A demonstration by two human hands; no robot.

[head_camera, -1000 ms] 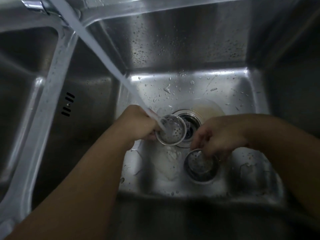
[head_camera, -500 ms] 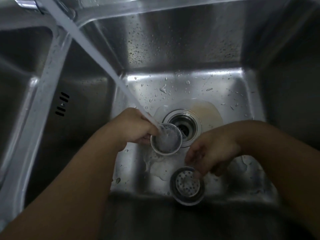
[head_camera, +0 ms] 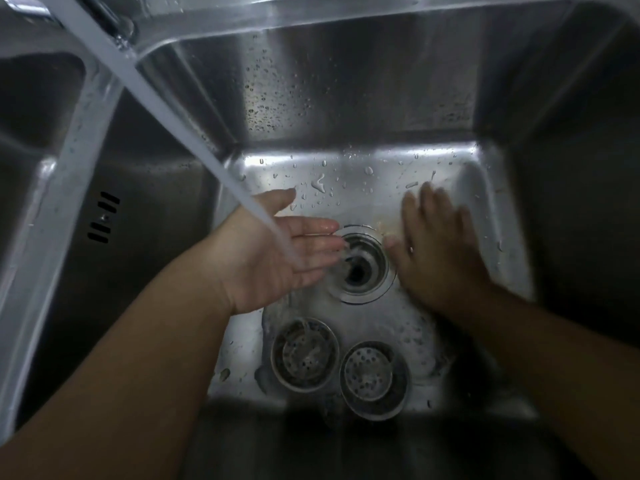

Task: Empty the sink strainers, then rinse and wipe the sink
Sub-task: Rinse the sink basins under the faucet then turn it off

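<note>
Holding your left hand [head_camera: 273, 251] palm up, fingers straight and close together, you have it under the slanting stream of tap water [head_camera: 166, 109], which lands on the fingers just left of the round steel drain opening [head_camera: 360, 268]. That hand grips nothing.

Your right hand [head_camera: 436, 247] is palm down over the floor of the stainless steel sink basin [head_camera: 346, 98], just right of the drain opening, fingers straight and spread, and it too holds nothing. It is blurred, so you cannot tell how firmly it presses the metal. The two hands are apart, one on each side of the drain opening. A faint brownish stain [head_camera: 388, 227] marks the floor by your right thumb.

Both strainers sit upright on the basin floor on the near side of the drain opening. The left round perforated metal strainer basket [head_camera: 304, 355] has water running over it. The right round perforated metal strainer basket [head_camera: 374, 379] stands just beside it, a little nearer to you; whether they touch is unclear.

Droplets bead the far wall. At the far left is the chrome faucet spout [head_camera: 31, 8]. Dark overflow slots [head_camera: 104, 218] pierce the basin's left wall, and a steel divider [head_camera: 69, 188] separates it from a second darker basin [head_camera: 31, 116].
</note>
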